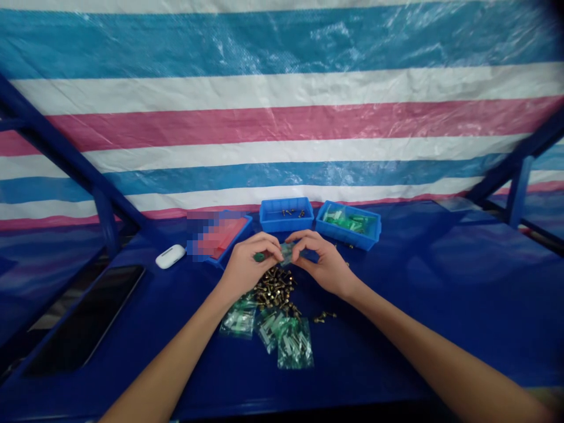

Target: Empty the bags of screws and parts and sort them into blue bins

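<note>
A small clear plastic bag is stretched between my two hands, above the blue table. My left hand pinches its left side, with a bit of green showing by the fingers. The right side of the bag is pinched by my right hand. Just below lies a pile of brass-coloured screws. Nearer to me, several filled clear bags with green and white pieces and screws lie flat. A few loose screws rest to the right of the pile.
At the back stand a blue bin with a few screws, another blue bin with green and clear bags, and a third bin holding red sheets. A white earbud case and a black phone lie left.
</note>
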Demonstrator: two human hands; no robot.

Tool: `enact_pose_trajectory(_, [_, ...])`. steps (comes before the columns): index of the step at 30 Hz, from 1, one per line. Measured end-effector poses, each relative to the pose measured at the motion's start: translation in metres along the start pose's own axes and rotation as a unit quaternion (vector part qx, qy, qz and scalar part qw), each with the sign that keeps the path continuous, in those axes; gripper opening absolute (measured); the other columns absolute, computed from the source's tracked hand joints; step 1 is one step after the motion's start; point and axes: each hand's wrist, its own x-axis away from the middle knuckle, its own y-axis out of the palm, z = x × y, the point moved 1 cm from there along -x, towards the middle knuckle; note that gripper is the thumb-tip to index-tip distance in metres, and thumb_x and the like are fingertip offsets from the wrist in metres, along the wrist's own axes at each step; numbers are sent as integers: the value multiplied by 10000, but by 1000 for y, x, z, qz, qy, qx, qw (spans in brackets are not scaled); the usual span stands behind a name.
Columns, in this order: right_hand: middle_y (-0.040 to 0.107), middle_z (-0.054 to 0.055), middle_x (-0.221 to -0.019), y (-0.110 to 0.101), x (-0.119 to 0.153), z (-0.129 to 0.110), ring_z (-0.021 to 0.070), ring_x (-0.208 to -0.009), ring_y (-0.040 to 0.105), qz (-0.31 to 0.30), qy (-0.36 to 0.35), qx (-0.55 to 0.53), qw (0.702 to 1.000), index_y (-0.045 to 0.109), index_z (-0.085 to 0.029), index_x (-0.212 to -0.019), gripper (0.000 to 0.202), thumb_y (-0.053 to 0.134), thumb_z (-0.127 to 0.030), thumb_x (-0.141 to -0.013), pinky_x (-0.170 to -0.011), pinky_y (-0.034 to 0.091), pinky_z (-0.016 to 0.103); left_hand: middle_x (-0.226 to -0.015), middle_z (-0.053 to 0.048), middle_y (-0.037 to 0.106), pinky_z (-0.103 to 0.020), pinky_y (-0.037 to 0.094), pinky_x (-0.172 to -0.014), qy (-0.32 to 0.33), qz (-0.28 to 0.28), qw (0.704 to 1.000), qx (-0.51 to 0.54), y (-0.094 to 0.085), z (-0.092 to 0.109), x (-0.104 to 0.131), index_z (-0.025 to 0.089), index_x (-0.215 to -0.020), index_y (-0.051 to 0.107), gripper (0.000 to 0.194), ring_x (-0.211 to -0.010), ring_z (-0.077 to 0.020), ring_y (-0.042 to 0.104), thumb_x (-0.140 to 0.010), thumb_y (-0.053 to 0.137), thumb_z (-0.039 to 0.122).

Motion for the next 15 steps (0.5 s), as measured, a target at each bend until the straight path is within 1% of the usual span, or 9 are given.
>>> enact_pose_trajectory(3, [668, 18, -1022, 3, 0, 2, 185, -965, 609, 12, 31, 6, 999, 624, -240, -986, 193, 672, -176, -810, -883, 461, 346, -912, -48, 632, -267, 494, -752, -19, 5, 999, 38, 2, -2, 1, 174, -771, 645, 73, -835, -152, 628, -837, 659, 202])
enact_pose_trajectory(4, [684, 15, -975, 2, -1, 2, 181, -912, 625, 16, 47, 5, 999, 631, -235, -988, 177, 669, -206, -817, -841, 477, 334, -891, -42, 635, -262, 500, -728, -34, 8, 999, 40, 3, -3, 1, 180, -839, 639, 57, -803, -148, 628, -839, 662, 231])
enact_pose_trajectory(6, [704, 18, -911, -7, -4, 2, 179, -841, 646, 38, 70, 7, 997, 651, -219, -953, 127, 651, -273, -838, -784, 497, 318, -851, -20, 633, -241, 499, -661, -56, 13, 998, 11, 4, -2, 2, 203, -1043, 600, 200, -719, -127, 612, -862, 639, 279])
enact_pose_trajectory(8, [715, 36, -919, -26, -8, 3, 185, -820, 658, 102, 80, 44, 991, 660, -206, -968, 172, 643, -324, -844, -762, 507, 315, -854, -5, 629, -224, 486, -626, -49, 22, 996, -70, 3, 1, 3, 234, -1211, 528, 322, -669, -108, 583, -900, 584, 297])
enact_pose_trajectory(9, [716, 49, -936, -39, -10, 4, 189, -808, 659, 143, 81, 83, 983, 660, -201, -997, 205, 635, -339, -848, -753, 508, 317, -875, -6, 630, -224, 482, -633, -32, 26, 992, -123, 1, 2, 3, 246, -1248, 514, 337, -673, -105, 576, -917, 555, 299])
enact_pose_trajectory(11, [718, 70, -932, -67, -12, 9, 200, -764, 651, 237, 85, 206, 946, 659, -194, -1043, 259, 625, -359, -847, -724, 499, 330, -917, -14, 637, -238, 485, -680, 7, 40, 973, -227, -2, 4, 4, 260, -1269, 521, 332, -710, -111, 577, -939, 510, 298])
enact_pose_trajectory(12, [719, 75, -878, -79, -13, 14, 206, -724, 644, 254, 89, 264, 926, 662, -185, -1048, 283, 636, -367, -834, -702, 492, 334, -934, -20, 641, -249, 488, -706, 22, 46, 963, -264, -4, 4, 4, 261, -1275, 522, 332, -734, -118, 585, -946, 493, 297])
enact_pose_trajectory(13, [712, 71, -808, -89, -13, 20, 208, -676, 633, 252, 102, 311, 911, 659, -183, -1071, 311, 636, -378, -829, -669, 482, 332, -944, -26, 645, -257, 492, -724, 29, 53, 956, -287, -6, 3, 4, 257, -1282, 520, 334, -755, -125, 594, -952, 477, 293])
enact_pose_trajectory(15, [701, 75, -757, -102, -12, 33, 216, -660, 626, 217, 123, 367, 896, 658, -175, -1087, 305, 596, -360, -854, -651, 463, 334, -964, -34, 654, -269, 499, -746, 28, 63, 945, -318, -8, 1, 4, 248, -1280, 525, 331, -804, -142, 612, -957, 465, 285])
